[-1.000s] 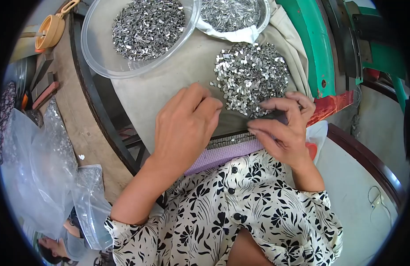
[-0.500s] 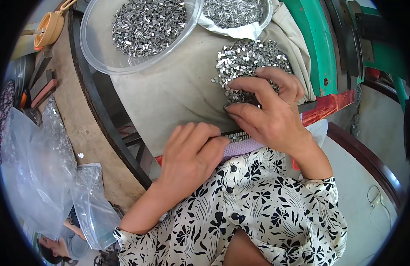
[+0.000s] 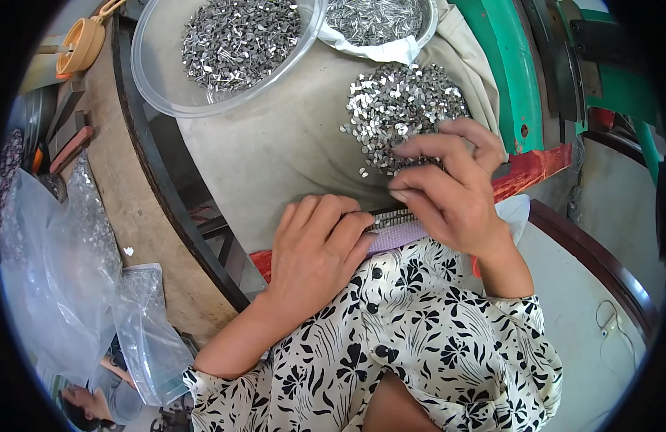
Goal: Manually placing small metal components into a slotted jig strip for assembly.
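A heap of small shiny metal pieces (image 3: 398,101) lies on a grey-beige cloth (image 3: 268,147). My right hand (image 3: 459,191) is over the near right side of the heap, thumb and index finger brought together; whatever they pinch is too small to make out. Along the cloth's near edge runs a narrow row of small metal pieces (image 3: 394,217), with a lilac textured cloth (image 3: 398,239) beside it. My left hand (image 3: 311,248) rests at the row's left end, its fingers curled and hiding what is under them.
Beyond the cloth stand a clear plastic tub (image 3: 149,75) of metal pieces and a bowl (image 3: 431,21) of thin metal pins. Green machinery (image 3: 509,79) borders the right. Plastic bags (image 3: 59,273) lie at left. Another person (image 3: 117,396) shows at lower left.
My right hand has drawn back from the heap, to the right and slightly nearer me, and its thumb and index finger have come together. My left hand has barely shifted; more of the row shows.
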Tool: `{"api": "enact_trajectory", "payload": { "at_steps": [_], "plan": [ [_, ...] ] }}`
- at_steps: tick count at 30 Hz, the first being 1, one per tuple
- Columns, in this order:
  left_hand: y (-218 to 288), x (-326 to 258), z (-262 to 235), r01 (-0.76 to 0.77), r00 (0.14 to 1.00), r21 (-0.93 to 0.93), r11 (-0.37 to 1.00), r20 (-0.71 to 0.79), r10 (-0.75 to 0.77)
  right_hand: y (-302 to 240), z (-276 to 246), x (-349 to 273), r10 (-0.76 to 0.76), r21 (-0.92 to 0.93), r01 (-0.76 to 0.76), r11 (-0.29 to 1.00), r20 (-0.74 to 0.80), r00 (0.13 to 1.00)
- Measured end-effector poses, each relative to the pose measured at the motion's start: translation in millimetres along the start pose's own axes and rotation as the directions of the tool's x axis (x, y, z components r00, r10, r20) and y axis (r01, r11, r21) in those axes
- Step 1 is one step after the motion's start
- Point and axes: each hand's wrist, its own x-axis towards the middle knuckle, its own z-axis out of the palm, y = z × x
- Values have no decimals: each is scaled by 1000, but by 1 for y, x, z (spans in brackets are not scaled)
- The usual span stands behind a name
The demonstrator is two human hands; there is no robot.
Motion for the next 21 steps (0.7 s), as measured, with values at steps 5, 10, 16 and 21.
{"api": "enact_trajectory", "payload": {
  "at_steps": [5, 10, 16, 21],
  "plan": [
    [3, 3, 2, -22, 1000, 3, 1000, 14, 22, -3, -9, -35, 63, -8, -63, 998, 47, 997],
    [5, 9, 11, -52, 998, 22, 998, 26, 51, -6, 2, -56, 147, 23, -147, 989, -11, 989],
    [4, 9, 14, -52, 999, 26, 998, 1, 52, -3, -3, -62, 173, 33, -171, 985, -45, 984],
    [6, 9, 12, -56, 998, 53, 997, 37, 54, -3, -1, -62, 143, 12, -143, 990, -46, 989]
  ]
}}
